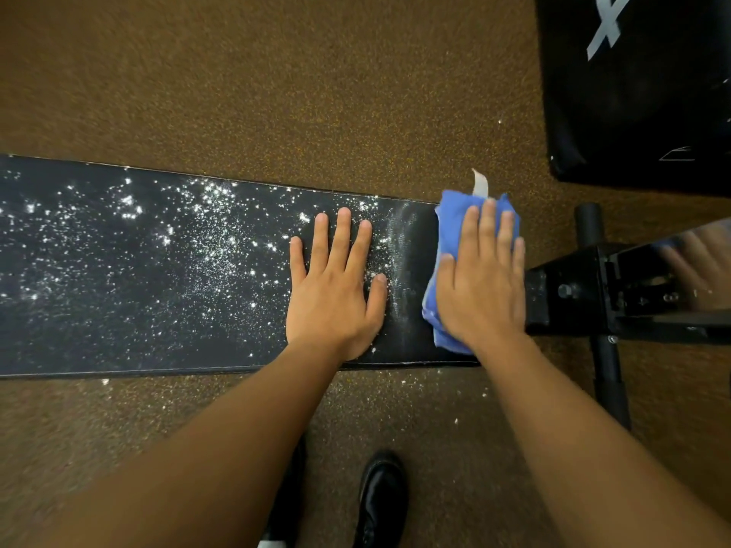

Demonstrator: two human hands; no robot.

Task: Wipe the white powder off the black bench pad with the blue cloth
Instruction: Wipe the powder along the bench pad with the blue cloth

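Pad (138, 278) runs left to right across the floor (237, 92), cut off at left. Powder (205, 231) is thick over the left and middle; only a smeared strip at the right end looks wiped. Early wiping step, likely. Left hand (336, 286) flat, fingers spread, bracing on pad, empty. Right hand (480, 278) flat, pressing folded cloth (451, 247) on pad's right end. Next: sweep cloth left through powder. Cloth underside hidden; frame (593, 286) partly cut off.

Both arms reach forward, left hand (336, 282) and right hand (484, 278) flat, palms down, fingers extended.
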